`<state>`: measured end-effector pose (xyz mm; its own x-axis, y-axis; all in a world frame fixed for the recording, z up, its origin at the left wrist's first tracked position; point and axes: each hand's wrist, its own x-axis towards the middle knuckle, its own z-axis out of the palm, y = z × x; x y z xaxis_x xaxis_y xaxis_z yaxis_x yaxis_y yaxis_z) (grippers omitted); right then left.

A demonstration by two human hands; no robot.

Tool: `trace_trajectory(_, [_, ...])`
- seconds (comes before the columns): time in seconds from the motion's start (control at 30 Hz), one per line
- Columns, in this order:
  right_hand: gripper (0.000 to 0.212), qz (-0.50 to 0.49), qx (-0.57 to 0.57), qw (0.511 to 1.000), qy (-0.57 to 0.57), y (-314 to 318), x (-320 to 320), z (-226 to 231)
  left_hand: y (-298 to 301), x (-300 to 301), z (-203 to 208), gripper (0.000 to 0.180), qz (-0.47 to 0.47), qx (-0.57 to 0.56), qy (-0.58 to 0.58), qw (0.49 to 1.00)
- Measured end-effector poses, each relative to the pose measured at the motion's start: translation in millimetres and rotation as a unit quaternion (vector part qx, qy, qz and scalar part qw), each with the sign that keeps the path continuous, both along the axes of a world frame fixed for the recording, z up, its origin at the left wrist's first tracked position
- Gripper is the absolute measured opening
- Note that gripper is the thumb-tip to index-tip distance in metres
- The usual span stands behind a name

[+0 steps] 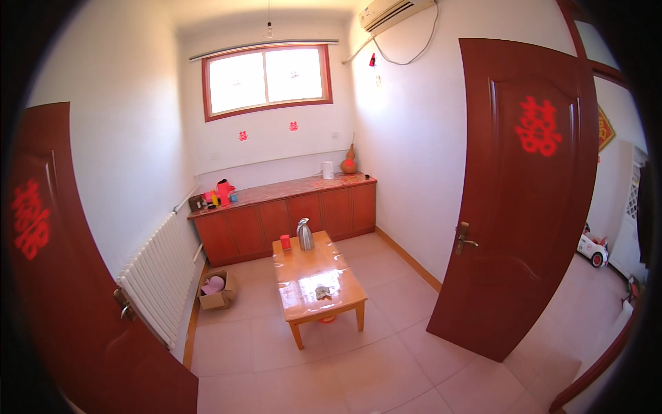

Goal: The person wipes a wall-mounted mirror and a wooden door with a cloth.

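Observation:
Neither of my hands shows in the head view. Ahead of me stands a low wooden table (293, 303) with a glossy top. Toward its far end are a silver vacuum jug (305, 236) and a small red box (285, 242). A small dark item (323, 293), too small to make out, lies near the table's close edge. Along the back wall runs a long reddish-brown cabinet (303, 212). On its top sit a red jug (225, 192), a white cylindrical container (328, 170) and an orange-brown gourd (349, 163).
Two dark red doors stand open, one left (83, 290) and one right (524, 207), with metal handles. A white radiator (160, 276) lines the left wall. On the floor beside it is a cardboard box (218, 301). Beyond the right door, a white toy car (592, 249) stands on the tiles.

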<state>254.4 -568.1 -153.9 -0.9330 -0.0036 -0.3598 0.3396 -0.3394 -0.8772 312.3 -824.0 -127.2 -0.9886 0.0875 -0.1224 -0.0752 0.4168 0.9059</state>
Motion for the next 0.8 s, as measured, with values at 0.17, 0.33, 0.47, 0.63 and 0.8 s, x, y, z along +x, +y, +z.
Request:
trace_trajectory(0.17, [0.028, -0.035, -0.031, 0.999, 0.003, 16.4, -33.4, 4.3, 24.5, -55.8, 5.8, 0.032, -0.037, 0.026, 0.011, 0.999])
trace_trajectory(0.33, [0.029, -0.082, -0.060, 0.995, 0.002, 35.5, -84.7, 9.5, 73.4, -143.4, 6.7, 0.032, -0.114, 0.066, 0.017, 0.991])
trace_trajectory(0.47, [0.030, -0.129, -0.079, 0.988, 0.002, 63.0, -137.3, 15.0, 137.3, -229.4, 3.1, 0.033, -0.200, 0.102, 0.014, 0.974])
trace_trajectory(0.63, [0.031, -0.152, -0.106, 0.983, 0.007, 89.8, -215.7, 26.5, 220.9, -314.7, 1.6, 0.033, -0.285, 0.152, 0.005, 0.946])
trace_trajectory(0.8, [0.032, -0.123, -0.162, 0.979, -0.031, 123.6, -284.4, 24.3, 254.1, -391.8, -19.3, 0.033, -0.221, 0.206, -0.010, 0.953])
